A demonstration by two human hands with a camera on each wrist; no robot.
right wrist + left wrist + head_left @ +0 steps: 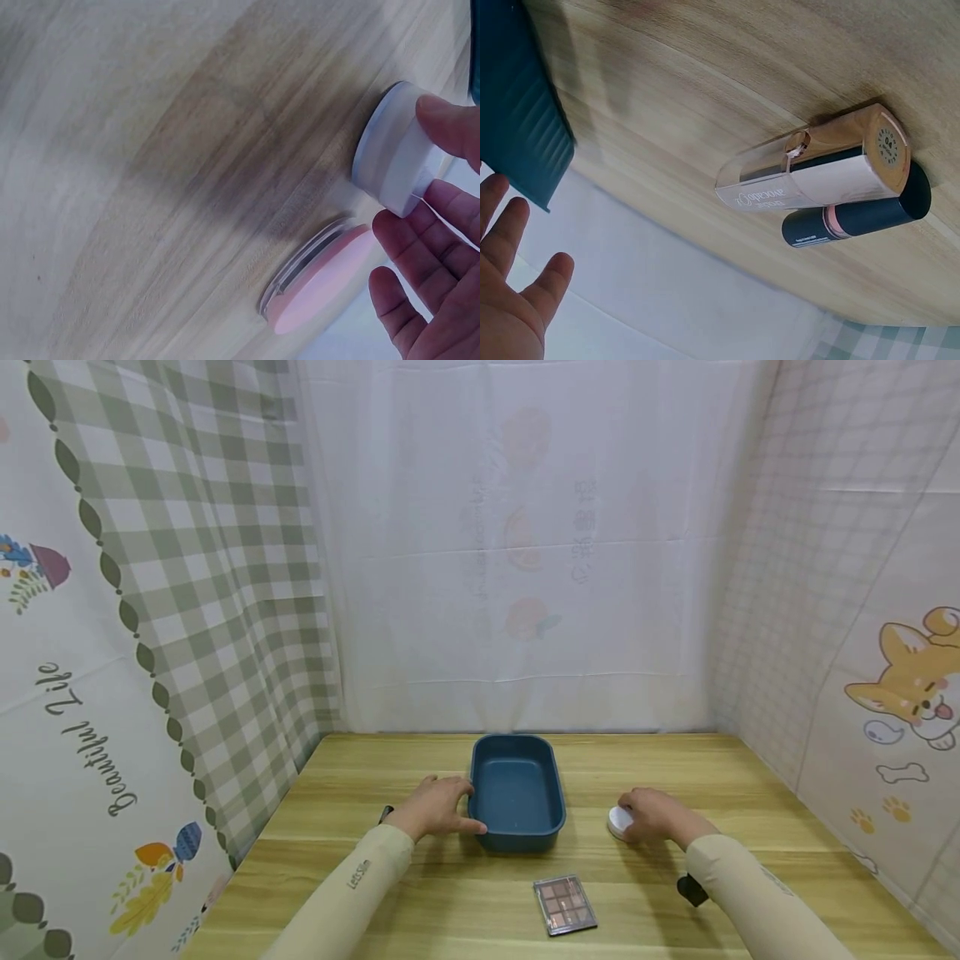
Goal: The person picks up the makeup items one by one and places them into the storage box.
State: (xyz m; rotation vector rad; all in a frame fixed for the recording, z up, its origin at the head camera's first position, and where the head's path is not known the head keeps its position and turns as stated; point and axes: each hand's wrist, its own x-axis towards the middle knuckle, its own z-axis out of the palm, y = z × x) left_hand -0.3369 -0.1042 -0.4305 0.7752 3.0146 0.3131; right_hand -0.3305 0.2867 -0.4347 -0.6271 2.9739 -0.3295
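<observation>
My left hand [438, 807] is at the left side of a dark blue rectangular bin [523, 842], fingers spread and thumb by its near left corner. In the left wrist view, those fingers reach toward the bin's ribbed wall [525, 112]; contact is hard to tell. To the right, my right hand [656, 817] pinches a round white jar [618, 824] between thumb and fingers, low over the table. A flat pink round compact [322, 281] lies beside the jar in the right wrist view; the hand hides it in the head view.
An eyeshadow palette [566, 905] lies in front of the bin. In the left wrist view, a clear-capped cosmetic bottle [832, 176] lies against a dark tube with a pink band [870, 215]. Cloth curtains [525, 610] stand behind the wooden table [420, 893] and along both sides.
</observation>
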